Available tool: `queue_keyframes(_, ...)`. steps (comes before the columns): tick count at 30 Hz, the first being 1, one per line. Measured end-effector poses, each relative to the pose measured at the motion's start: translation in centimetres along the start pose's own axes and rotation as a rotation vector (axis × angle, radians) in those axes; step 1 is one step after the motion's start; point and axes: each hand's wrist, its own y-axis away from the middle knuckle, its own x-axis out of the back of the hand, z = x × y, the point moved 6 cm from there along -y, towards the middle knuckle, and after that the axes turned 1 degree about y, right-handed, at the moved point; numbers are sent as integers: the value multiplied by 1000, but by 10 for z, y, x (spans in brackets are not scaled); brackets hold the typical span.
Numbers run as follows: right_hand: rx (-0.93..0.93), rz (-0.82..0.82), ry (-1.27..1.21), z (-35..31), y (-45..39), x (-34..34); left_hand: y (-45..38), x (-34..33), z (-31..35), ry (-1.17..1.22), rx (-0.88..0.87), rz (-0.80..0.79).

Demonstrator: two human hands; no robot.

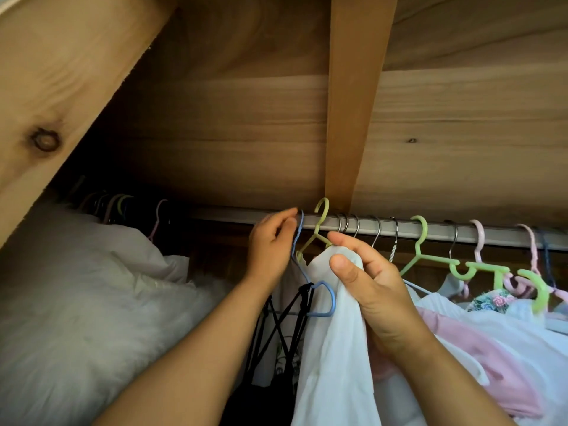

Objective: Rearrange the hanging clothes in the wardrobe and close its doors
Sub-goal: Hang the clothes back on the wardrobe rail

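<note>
A grey metal rail [436, 230] runs across the wardrobe under the wooden top. My left hand [270, 244] pinches the neck of a blue hanger [319, 298] that carries a black strappy garment [285, 327]; its hook sits at the rail. My right hand [365, 281] grips a white garment [332, 348] hanging from a yellow-green hanger [319, 222], whose hook stands tilted just in front of the rail. To the right hang a light green hanger [430, 256], pink hangers [478, 241] and several thin metal hooks, with pink and white clothes [479, 333] below.
A white fluffy garment [76, 302] fills the left side, with several hangers [123, 204] bunched in the dark corner behind it. A vertical wooden strut [350, 103] meets the rail above my hands. A wooden frame beam [55, 87] slants across the upper left.
</note>
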Motion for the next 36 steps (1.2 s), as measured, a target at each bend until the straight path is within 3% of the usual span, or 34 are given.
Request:
queue_keyframes(2,2,1,11,0,-1,0,-17,-13,12,-55,-44,-44)
queue_keyframes(5,3,-11,0,2,-1,0,-34,-41,20,-179,52,-182)
queue_keyframes(8,3,-15,-12,3,-1,0,-41,-56,17,-286,86,-196)
queue_keyframes(15,3,-21,-35,5,-5,4,-40,-53,10,-68,126,-140)
queue_keyframes(20,-4,-18,-32,7,-7,7,-44,-53,3,-84,131,-200)
queue_keyframes(25,-66,-24,-5,19,-6,7,-47,-49,-5,-239,29,-258)
queue_keyframes(30,-73,-58,54,16,0,5,-43,-43,-1,-156,59,-332)
queue_keyframes(33,-34,-37,130,8,2,2,-32,-34,9,28,116,-277)
queue_keyframes(36,2,-9,241,3,4,0,-17,-24,21,56,79,-171)
